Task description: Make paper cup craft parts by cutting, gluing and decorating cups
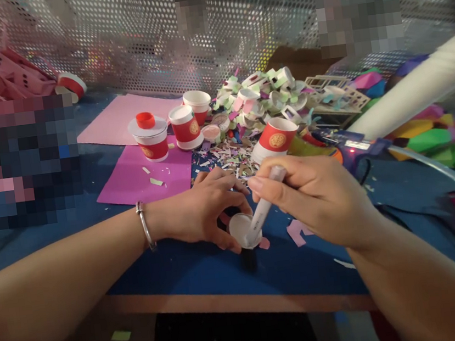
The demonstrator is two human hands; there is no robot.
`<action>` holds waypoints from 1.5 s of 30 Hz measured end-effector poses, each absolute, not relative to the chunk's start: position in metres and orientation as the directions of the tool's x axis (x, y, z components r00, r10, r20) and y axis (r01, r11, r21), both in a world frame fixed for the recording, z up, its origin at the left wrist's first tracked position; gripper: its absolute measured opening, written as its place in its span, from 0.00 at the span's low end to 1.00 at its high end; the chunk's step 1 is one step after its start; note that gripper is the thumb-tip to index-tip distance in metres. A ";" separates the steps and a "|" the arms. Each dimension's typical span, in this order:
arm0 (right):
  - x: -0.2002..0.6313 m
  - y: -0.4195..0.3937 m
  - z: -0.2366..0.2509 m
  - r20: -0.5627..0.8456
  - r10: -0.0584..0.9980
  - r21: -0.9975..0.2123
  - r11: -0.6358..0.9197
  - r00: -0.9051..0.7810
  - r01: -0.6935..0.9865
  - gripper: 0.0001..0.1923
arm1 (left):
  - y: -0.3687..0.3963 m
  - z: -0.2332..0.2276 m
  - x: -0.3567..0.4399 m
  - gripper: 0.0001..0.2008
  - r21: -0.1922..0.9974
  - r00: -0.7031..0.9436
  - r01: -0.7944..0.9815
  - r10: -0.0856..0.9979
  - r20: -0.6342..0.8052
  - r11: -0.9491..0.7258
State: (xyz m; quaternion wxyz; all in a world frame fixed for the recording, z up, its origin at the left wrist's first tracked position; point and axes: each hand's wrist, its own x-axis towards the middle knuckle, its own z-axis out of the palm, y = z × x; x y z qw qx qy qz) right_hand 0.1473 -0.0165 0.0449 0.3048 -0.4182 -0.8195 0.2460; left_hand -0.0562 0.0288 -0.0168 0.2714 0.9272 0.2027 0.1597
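Near the table's front edge, my left hand (pixel 215 208) curls its thumb and fingers around a small, shallow white paper cup piece (pixel 239 224), its round opening turned up towards me. My right hand (pixel 309 193) grips a slim white stick-like tool (pixel 263 215) with small print on its side. The lower end of this tool slants into the cup piece; its exact kind is unclear. Pink paper scraps (pixel 297 232) lie under my right hand. Just beyond it stands a red and white paper cup (pixel 276 138).
A purple paper sheet (pixel 129 177) and a pink sheet (pixel 121 117) lie left, with red and white cups (pixel 186 128) on and beside them. Cut paper rings and scraps (pixel 259 94) are heaped behind. A glue gun (pixel 351 143) and a white roll (pixel 412 87) are right.
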 end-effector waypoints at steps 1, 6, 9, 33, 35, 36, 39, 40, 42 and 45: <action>0.148 -0.016 0.042 0.294 0.845 -0.684 0.513 -0.447 0.519 0.18 | 0.029 -0.017 -0.056 0.25 0.566 0.868 0.282 0.457 0.192 -0.774; 0.151 -0.014 0.027 0.342 0.866 -0.760 0.483 -0.364 0.435 0.14 | 0.029 -0.013 -0.055 0.24 0.564 0.883 0.293 0.445 0.150 -0.772; 0.153 -0.015 0.023 0.385 0.867 -0.764 0.492 -0.317 0.418 0.12 | 0.028 -0.010 -0.054 0.24 0.577 0.886 0.291 0.443 0.139 -0.763; 0.164 -0.026 0.027 0.333 0.871 -0.743 0.478 -0.362 0.468 0.12 | 0.023 -0.004 -0.054 0.21 0.565 0.879 0.351 0.471 0.076 -0.746; 0.163 -0.027 0.027 0.332 0.866 -0.732 0.487 -0.375 0.476 0.11 | 0.023 -0.005 -0.054 0.20 0.568 0.881 0.346 0.467 0.079 -0.747; 0.163 -0.028 0.027 0.336 0.862 -0.725 0.493 -0.379 0.480 0.11 | 0.023 -0.006 -0.054 0.20 0.569 0.880 0.344 0.468 0.083 -0.747; 0.162 -0.029 0.028 0.349 0.854 -0.703 0.511 -0.387 0.495 0.12 | 0.024 -0.007 -0.055 0.20 0.574 0.878 0.335 0.468 0.097 -0.747; 0.162 -0.029 0.029 0.349 0.850 -0.695 0.517 -0.393 0.499 0.12 | 0.024 -0.008 -0.055 0.20 0.576 0.879 0.327 0.464 0.104 -0.749; 0.163 -0.030 0.029 0.341 0.845 -0.689 0.522 -0.411 0.502 0.12 | 0.024 -0.008 -0.055 0.20 0.580 0.883 0.312 0.455 0.116 -0.753; 0.164 -0.030 0.030 0.315 0.837 -0.706 0.521 -0.446 0.479 0.11 | 0.023 -0.008 -0.055 0.21 0.584 0.881 0.310 0.458 0.120 -0.750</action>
